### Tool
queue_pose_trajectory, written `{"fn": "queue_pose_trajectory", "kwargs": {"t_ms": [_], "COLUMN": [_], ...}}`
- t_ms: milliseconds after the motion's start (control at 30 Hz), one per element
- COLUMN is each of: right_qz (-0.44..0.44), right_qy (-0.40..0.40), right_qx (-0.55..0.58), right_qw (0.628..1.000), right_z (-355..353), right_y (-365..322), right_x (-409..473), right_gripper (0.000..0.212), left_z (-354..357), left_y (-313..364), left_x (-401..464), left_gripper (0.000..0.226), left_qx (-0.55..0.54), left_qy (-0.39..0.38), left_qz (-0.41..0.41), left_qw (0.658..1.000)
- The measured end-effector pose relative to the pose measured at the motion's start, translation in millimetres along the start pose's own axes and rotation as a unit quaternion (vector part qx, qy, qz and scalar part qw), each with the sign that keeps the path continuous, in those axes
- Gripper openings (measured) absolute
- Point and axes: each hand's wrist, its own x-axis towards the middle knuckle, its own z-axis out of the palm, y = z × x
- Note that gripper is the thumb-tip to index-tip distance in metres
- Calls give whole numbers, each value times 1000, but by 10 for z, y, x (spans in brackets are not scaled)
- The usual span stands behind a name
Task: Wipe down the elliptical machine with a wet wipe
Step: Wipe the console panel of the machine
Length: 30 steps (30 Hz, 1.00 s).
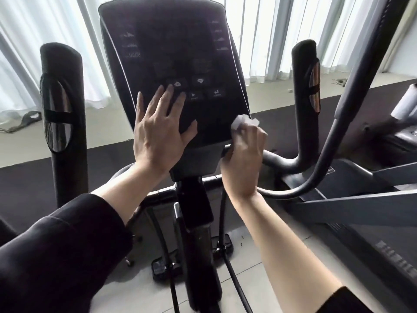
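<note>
The right hand (244, 154) is curled around a crumpled white wipe (244, 122), pinching it in the fingers and pressing it against the lower right edge of the console (162, 53). Only the top of the wipe shows above the knuckles; the rest is hidden inside the grip.

The left hand (158, 129) lies flat on the lower left part of the console face, fingers straight and spread, holding nothing. Its fingertips touch the row of buttons just below the dark screen. Both forearms are bare, with black sleeves (56, 251) pushed up towards the elbows.

The console is a dark, glossy panel, tilted back and mounted on a black central post (196, 233) of the elliptical. On either side stands an upright padded handle with a shiny metal sensor plate: the left handle (62, 114) is well apart from the console, and the right handle (305, 91) curves down into a bar that passes just behind the right hand.

Behind the machine hang white curtains (33, 41) over a bright window. The floor (248, 267) is pale tile below, with a dark mat farther back. Part of another grey exercise machine (361, 199) shows at the right.
</note>
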Motion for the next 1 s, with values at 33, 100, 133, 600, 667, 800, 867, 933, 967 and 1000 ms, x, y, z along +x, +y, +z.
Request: {"fn": "queue_pose_trajectory", "kwargs": {"t_ms": [33,100,133,600,667,800,867,933,967,1000], "right_qz": [-48,-130,-144,-31,-28,-17,14,17,23,33], "right_qy": [-27,-59,-57,41,27,-11,-35,-47,-59,-74], "right_qx": [13,21,14,-31,-29,-2,17,17,26,43], "right_qw": [998,989,988,998,999,1000,999,999,998,996], "right_z": [46,98,100,-107,-129,-144,-130,-114,-111,-111], "right_y": [-140,-244,-196,372,349,326,330,311,297,288], "right_x": [-112,-240,-212,167,235,311,472,654,731,787], "right_gripper": [43,39,37,37,33,32,28,26,28,26], "left_z": [-5,-15,-17,-19,-20,-18,-24,-25,-28,-31], "left_y": [-2,-8,-11,1,4,1,2,12,10,6], "left_x": [1,2,0,-11,-3,16,18,18,17,18], "left_gripper": [61,61,60,50,50,50,51,51,51,51], "left_qx": [1,3,1,12,11,-14,-17,-13,-11,-11], "left_qy": [0,-4,-6,0,-5,-4,-8,-13,-15,-16], "left_qz": [1,4,6,1,1,3,3,6,7,7], "left_qw": [1000,1000,1000,1000,1000,1000,1000,1000,1000,1000]}}
